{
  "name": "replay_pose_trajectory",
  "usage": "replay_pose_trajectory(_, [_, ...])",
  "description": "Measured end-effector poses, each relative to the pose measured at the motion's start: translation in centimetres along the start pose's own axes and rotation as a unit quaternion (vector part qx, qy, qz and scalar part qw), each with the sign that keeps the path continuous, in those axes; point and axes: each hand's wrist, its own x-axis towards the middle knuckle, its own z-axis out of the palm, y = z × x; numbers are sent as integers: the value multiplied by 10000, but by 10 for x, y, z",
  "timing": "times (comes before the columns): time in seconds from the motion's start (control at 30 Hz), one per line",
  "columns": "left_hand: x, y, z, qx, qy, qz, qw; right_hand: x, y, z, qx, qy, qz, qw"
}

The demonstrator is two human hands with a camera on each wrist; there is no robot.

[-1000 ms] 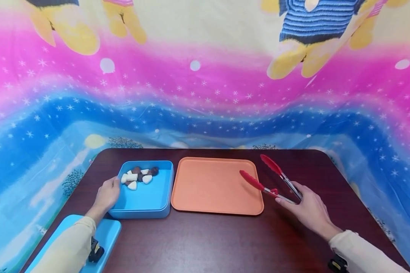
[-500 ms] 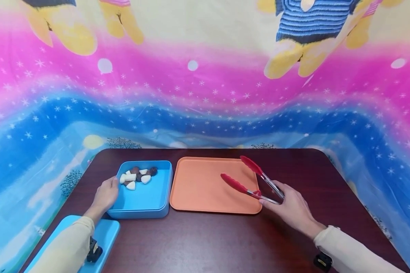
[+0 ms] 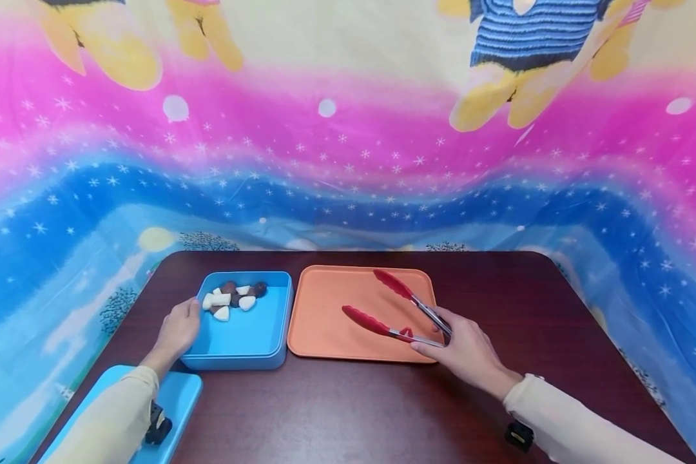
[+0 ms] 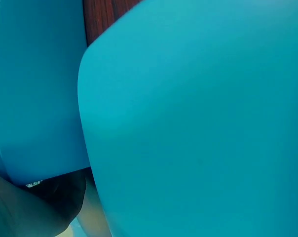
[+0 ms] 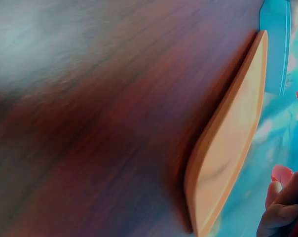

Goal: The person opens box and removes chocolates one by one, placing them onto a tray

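A blue box (image 3: 240,338) stands at the left of the table with several small white and brown pieces (image 3: 247,303) heaped toward its back left. My left hand (image 3: 180,328) holds the box's left wall at the rim; the wrist view shows part of that hand beside the blue wall (image 4: 40,98). In my right hand (image 3: 470,353) is a pair of red-tipped metal tongs (image 3: 367,319), arms spread and nothing between the tips. The tongs hover over the right half of an orange tray (image 3: 325,316), which lies right beside the box. Only fingers (image 5: 277,217) of the right hand show in its wrist view.
A flat blue lid (image 3: 182,394) lies at the front left, partly under the left sleeve. Dark wooden table (image 3: 336,412) surface shows in front of the tray and to its right. A patterned cloth (image 3: 348,161) hangs behind the table and along its sides.
My right hand has moved left with the tongs, from the tray's right edge to over the tray. The left hand and the box have stayed put.
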Motion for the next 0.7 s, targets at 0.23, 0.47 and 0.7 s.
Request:
replay_pose_trajectory(0.23, [-1,1,1,67,39,-23,10000,6,-17,10,255,-225,-43,9994])
replay_pose_trajectory(0.47, [0,-1,0,109,85,73,9999,9,-32,17,314,-351,-204,9987])
replay_pose_trajectory(0.7, [2,-2,1,102,51,66,9999,12,-49,23,238,-378,-392,9982])
